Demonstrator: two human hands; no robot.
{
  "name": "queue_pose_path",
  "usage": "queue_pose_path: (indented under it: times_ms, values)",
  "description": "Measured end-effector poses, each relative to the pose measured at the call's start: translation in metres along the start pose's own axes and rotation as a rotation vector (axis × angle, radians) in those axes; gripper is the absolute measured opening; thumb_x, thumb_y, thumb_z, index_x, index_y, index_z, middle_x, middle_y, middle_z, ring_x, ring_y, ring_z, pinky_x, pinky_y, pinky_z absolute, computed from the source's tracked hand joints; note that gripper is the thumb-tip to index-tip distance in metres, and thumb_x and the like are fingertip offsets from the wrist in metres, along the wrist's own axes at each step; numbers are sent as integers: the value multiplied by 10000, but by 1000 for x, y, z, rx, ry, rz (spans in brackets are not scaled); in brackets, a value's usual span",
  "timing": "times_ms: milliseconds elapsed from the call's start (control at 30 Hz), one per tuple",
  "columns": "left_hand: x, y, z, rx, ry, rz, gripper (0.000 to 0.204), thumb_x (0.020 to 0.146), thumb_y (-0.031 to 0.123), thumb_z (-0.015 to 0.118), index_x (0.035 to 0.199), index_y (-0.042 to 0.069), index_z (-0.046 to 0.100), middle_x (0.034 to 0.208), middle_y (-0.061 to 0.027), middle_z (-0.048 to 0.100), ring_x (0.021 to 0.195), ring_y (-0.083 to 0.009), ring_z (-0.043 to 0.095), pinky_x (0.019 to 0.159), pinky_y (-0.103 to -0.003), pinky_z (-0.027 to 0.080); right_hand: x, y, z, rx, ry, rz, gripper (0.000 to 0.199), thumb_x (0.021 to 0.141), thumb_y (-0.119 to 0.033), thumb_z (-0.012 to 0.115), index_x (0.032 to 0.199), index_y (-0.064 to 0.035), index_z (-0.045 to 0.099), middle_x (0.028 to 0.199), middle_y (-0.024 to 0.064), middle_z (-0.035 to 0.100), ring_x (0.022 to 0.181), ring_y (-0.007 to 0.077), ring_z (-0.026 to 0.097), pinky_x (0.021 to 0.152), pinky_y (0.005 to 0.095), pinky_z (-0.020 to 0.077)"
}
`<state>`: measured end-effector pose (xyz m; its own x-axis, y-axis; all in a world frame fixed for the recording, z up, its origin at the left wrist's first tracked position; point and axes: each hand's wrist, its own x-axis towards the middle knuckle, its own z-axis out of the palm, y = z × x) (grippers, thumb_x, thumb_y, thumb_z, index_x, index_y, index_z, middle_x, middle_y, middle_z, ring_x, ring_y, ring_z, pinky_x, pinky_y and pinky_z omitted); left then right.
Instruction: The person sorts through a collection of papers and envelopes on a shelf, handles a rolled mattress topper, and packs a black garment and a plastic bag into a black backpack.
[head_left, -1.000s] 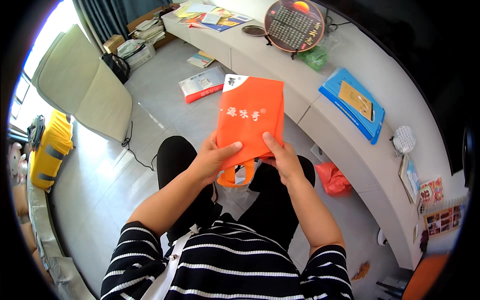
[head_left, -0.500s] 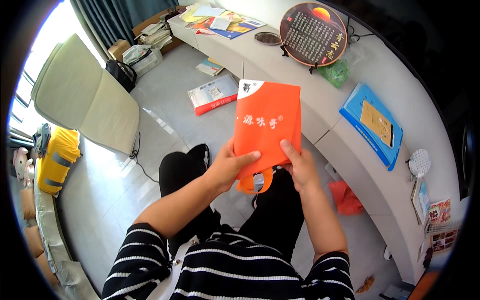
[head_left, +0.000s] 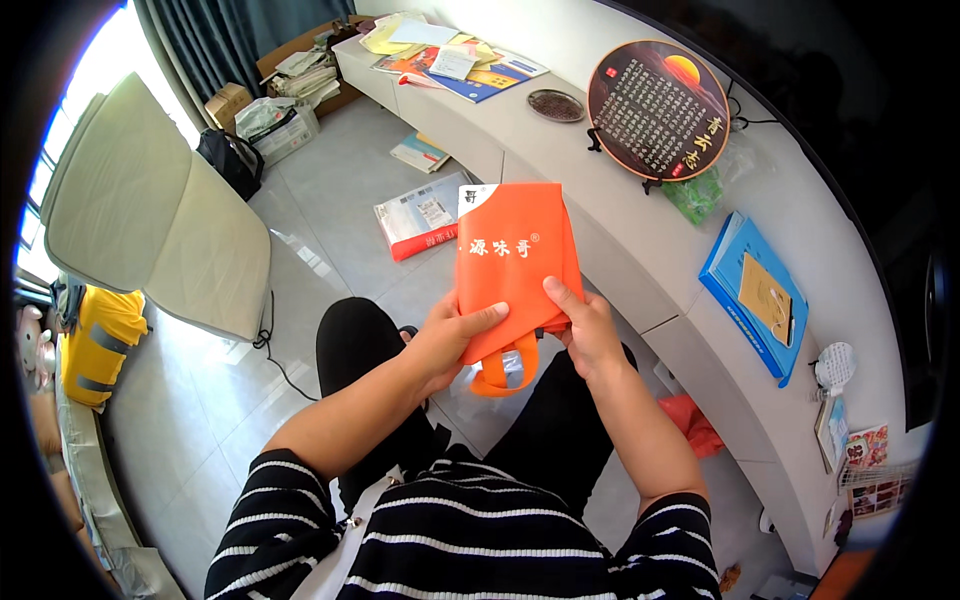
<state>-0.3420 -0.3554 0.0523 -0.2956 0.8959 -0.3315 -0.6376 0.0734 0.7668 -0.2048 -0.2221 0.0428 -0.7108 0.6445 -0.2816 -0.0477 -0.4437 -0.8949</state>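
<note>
An orange fabric tote bag (head_left: 512, 260) with white lettering is held flat and upright above my lap. My left hand (head_left: 452, 338) grips its lower left edge, thumb across the front. Its lower right corner is pinched by my right hand (head_left: 588, 330). The bag's orange handles (head_left: 502, 374) dangle below between the two hands. I sit in black trousers and a striped top, facing a long white curved counter (head_left: 640, 250).
On the counter stand a round dark plaque (head_left: 658, 108), a blue folder (head_left: 752, 296), a green packet (head_left: 700, 196) and scattered papers (head_left: 450, 55). A red-edged parcel (head_left: 420, 215) and book lie on the tiled floor. A beige cushion (head_left: 150, 225) lies left, a yellow bag (head_left: 92, 340) beside it.
The bag and both hands have shifted slightly lower and right in view as my head tilted; both hands keep the same hold on the bag's lower edge.
</note>
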Motion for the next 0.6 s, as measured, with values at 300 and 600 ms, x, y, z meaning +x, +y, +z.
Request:
queue_pose_path:
  times_ms: [300,600]
  values:
    - [31,54,-45,101,1,-78,471,894,166,623,1279,-16,424,1246,-149,535,1117,-216,567,965,-350,460,64,-4,40,72,-56,39,517,845,-321,691,1129,92,564,1062,171,625,933,216,642,820,313,519]
    - [79,99,-108,135,145,-149,522,873,166,658,1301,-6,415,1249,-130,533,1136,-206,550,958,-346,458,154,4,75,31,-148,278,501,849,-331,687,1139,61,567,1084,161,627,975,228,637,900,349,491]
